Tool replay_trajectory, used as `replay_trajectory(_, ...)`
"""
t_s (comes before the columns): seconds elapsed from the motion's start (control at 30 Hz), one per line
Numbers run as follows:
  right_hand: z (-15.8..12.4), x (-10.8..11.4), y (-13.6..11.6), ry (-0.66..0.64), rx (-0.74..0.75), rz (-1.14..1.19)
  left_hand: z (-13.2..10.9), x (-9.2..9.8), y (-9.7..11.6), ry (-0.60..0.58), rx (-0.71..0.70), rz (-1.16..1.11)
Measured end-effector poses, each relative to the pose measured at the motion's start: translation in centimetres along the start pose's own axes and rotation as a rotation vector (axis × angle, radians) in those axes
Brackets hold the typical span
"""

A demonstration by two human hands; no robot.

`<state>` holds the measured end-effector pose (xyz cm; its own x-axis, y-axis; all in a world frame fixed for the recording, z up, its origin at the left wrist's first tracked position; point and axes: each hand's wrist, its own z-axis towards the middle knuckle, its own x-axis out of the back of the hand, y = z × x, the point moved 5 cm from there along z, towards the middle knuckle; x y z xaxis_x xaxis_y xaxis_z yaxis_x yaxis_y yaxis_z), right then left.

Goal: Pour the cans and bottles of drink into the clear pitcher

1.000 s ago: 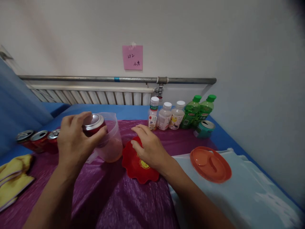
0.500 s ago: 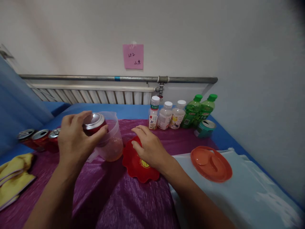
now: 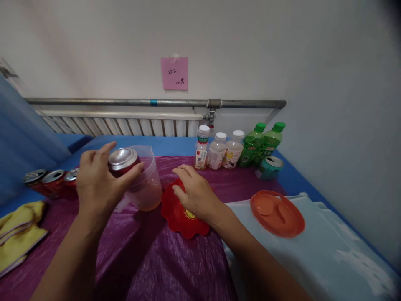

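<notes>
A blue curtain (image 3: 21,125) hangs at far left of the grip, with a yellow cloth (image 3: 19,234) crumpled below it on a purple plastic sheet (image 3: 134,255). Three drink cans (image 3: 54,177) stand in a row just left of the gripping hand, the nearest one partly hidden behind it. The left hand (image 3: 98,179) clasps a red drink can (image 3: 123,161) between thumb and fingers, the can tilted at the mouth of a translucent plastic jug (image 3: 148,192), its silver end uppermost. The hand and the jug's wall screen the can's lower part. Amber liquid sits in the bottom of the jug, which stands directly right of the grip, between it and a red scalloped dish (image 3: 180,228) with a yellow emblem. The right hand (image 3: 197,194), unclenched with fingers loosely curved and thumb apart, blocks much of the dish; whether it touches the dish cannot be told.

Behind both hands, a white radiator (image 3: 144,127) and a metal pipe (image 3: 119,101) run along the wall beneath a pink note (image 3: 174,74). Beyond the right hand, three white-capped bottles (image 3: 216,154) line up beside two green-capped green bottles (image 3: 252,146), with a teal can (image 3: 270,168) in front of the green pair. Farthest right of the grip, and well apart from it, an orange divided plate (image 3: 278,228) rests on a pale blue cloth (image 3: 326,259).
</notes>
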<state>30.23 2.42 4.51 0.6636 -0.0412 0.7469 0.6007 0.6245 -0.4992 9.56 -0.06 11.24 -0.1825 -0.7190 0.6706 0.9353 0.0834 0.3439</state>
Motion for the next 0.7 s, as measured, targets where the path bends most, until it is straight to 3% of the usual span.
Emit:
replay_trajectory(0.3,0.0,-0.2,0.1,-0.002,0.01,-0.003,-0.5,-0.4,-0.4,0.085,-0.126,-0.016)
replay_trajectory(0.47,-0.1,-0.3,0.1,-0.014,0.005,-0.002,-0.1,-0.3,0.0,0.073,-0.081,-0.023)
replay_trajectory(0.6,-0.1,-0.3,0.0,0.002,0.011,-0.002,0.2,1.3,0.1,0.087,0.006,-0.144)
replay_trajectory(0.7,-0.1,-0.2,-0.1,-0.008,0.019,-0.002,-0.2,3.2,-0.4,0.193,0.058,-0.201)
